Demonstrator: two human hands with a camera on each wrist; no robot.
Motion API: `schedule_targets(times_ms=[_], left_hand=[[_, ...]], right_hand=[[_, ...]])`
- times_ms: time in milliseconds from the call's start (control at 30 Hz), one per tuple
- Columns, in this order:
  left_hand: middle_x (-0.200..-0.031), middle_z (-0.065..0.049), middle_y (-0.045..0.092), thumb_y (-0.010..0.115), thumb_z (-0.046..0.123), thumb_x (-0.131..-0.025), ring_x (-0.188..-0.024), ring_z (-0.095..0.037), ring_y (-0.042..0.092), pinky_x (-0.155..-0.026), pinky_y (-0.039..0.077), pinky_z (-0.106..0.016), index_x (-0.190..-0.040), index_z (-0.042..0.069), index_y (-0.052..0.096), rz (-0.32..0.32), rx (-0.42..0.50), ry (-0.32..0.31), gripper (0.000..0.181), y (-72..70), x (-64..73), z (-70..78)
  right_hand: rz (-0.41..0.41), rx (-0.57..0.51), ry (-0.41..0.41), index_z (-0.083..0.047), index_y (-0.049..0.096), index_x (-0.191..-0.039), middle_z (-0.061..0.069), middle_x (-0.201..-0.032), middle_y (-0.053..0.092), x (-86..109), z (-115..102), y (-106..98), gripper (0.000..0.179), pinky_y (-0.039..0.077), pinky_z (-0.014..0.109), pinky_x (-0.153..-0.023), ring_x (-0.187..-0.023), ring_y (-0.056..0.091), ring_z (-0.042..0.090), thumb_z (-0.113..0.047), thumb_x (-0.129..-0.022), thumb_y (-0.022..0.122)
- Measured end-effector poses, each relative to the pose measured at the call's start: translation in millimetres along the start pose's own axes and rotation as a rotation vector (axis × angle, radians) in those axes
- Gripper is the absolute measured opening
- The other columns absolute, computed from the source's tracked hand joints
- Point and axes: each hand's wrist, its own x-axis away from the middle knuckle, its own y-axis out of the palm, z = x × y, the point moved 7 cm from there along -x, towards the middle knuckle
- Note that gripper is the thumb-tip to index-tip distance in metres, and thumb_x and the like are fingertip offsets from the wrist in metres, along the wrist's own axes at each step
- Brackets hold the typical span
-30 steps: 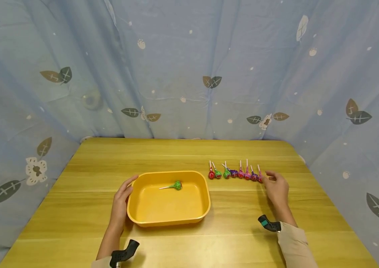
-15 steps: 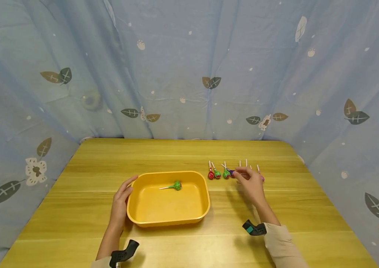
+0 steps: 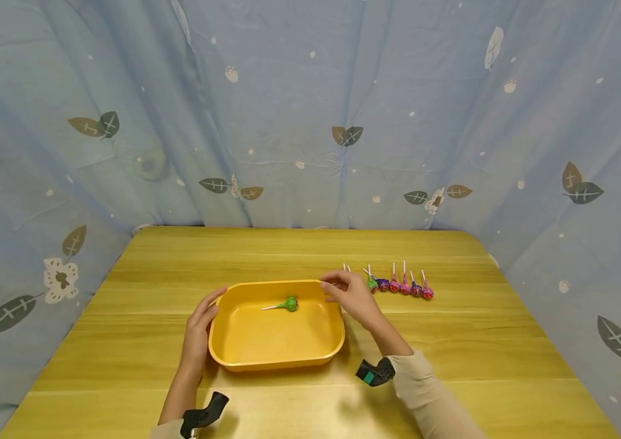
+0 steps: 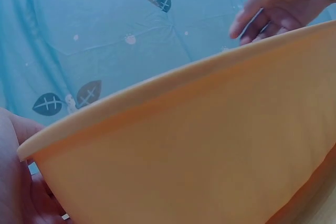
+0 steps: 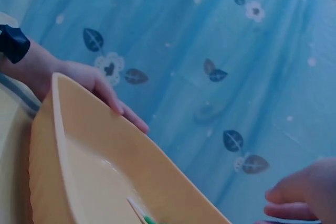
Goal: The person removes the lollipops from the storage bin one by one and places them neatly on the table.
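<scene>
A yellow plastic tray (image 3: 277, 367) stands on the table, with one green-wrapped lollipop (image 3: 291, 303) lying inside on its white stick. My left hand (image 3: 196, 332) rests against the tray's left end; in the right wrist view its fingers (image 5: 107, 93) stretch along the rim. Over the tray's right back corner hovers my right hand (image 3: 353, 300), fingers loosely bent, with no lollipop showing between them. To its right lies a row of wrapped lollipops, among them a green one (image 3: 373, 285) and a pink one (image 3: 427, 293) at the end. Two more are mostly hidden behind the right hand.
The wooden table (image 3: 179, 256) has a light-blue patterned curtain (image 3: 299, 122) along its back and sides. Black wrist cameras sit on the left forearm (image 3: 173, 396) and right forearm (image 3: 395, 341).
My right hand has moved left from the right end of the lollipop row to the tray's right back corner. The left hand, the tray and the visible lollipops have stayed put.
</scene>
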Motion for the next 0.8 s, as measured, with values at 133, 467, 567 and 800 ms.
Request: schedule_targets(times_ms=[133,467,567,800], left_hand=[[-0.144,-0.012,0.042,0.035,0.027,-0.107,-0.118,-0.024,0.052,-0.090,0.048,-0.025,-0.144,0.007,0.044,0.000,0.001,0.005,0.044,-0.3,0.3,0.3],[-0.144,-0.012,0.042,0.035,0.027,-0.106,-0.120,-0.025,0.051,-0.091,0.047,-0.026,-0.144,0.007,0.044,-0.005,0.004,-0.001,0.044,0.3,0.6,-1.3],[-0.144,-0.011,0.042,0.035,0.026,-0.106,-0.121,-0.025,0.050,-0.092,0.047,-0.025,-0.144,0.007,0.044,-0.005,0.009,-0.003,0.043,0.3,0.3,-1.5],[-0.145,-0.010,0.041,0.034,0.026,-0.107,-0.122,-0.024,0.049,-0.093,0.046,-0.024,-0.144,0.007,0.044,0.001,-0.002,-0.011,0.043,-0.4,-0.4,-1.3]], right_hand=[[-0.029,0.058,0.004,0.006,0.066,-0.111,0.022,-0.102,0.065,-9.4,-1.1,20.5,0.023,0.056,0.047,-0.073,-0.087,0.065,0.034,-0.011,-0.095,0.061],[-0.094,0.197,0.020,0.002,0.068,-0.112,0.014,-0.101,0.069,-16.2,2.2,52.8,0.027,0.055,0.042,-0.076,-0.090,0.066,0.032,-0.018,-0.099,0.056],[-0.094,0.265,0.011,-0.001,0.070,-0.112,0.009,-0.105,0.069,-18.6,4.1,58.3,0.028,0.053,0.039,-0.081,-0.098,0.064,0.026,-0.022,-0.099,0.056],[-0.116,0.369,0.023,-0.006,0.073,-0.108,0.005,-0.104,0.070,-23.1,8.3,67.5,0.026,0.050,0.037,-0.084,-0.100,0.062,0.023,-0.022,-0.099,0.055]])
